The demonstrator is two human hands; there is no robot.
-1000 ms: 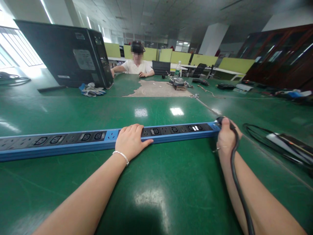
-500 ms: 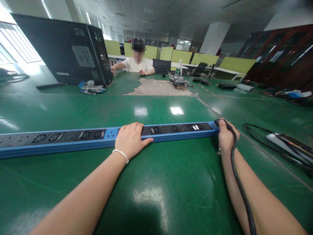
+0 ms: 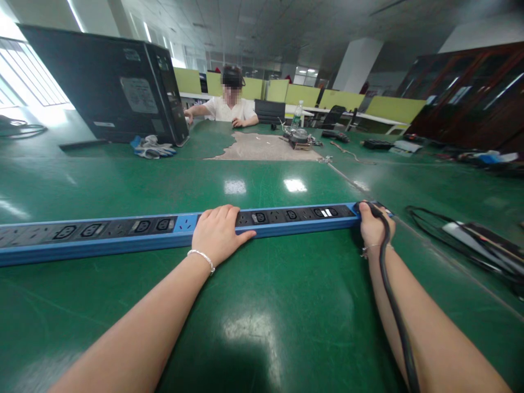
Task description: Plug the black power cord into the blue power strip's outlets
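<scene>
A long blue power strip (image 3: 270, 217) with black outlets lies across the green table. My left hand (image 3: 216, 229) is laid over its middle, fingers wrapped across the top and thumb out along the near side. At the strip's right end, my right hand (image 3: 374, 226) is closed around the plug end of a black power cord (image 3: 387, 273). The plug is mostly hidden by my fingers, so I cannot tell whether it sits in a socket. From there the cord runs back over my right forearm.
A black computer case (image 3: 106, 87) stands at the back left, with work gloves (image 3: 152, 147) before it. Across the table (image 3: 286, 295) sits a person (image 3: 231, 103). A water bottle (image 3: 297, 115) is behind some metal parts; black cables (image 3: 434, 229) lie at right.
My right hand has shifted slightly left with the cord, and more of the strip's right end shows beyond it. My left hand stays in place on the strip.
</scene>
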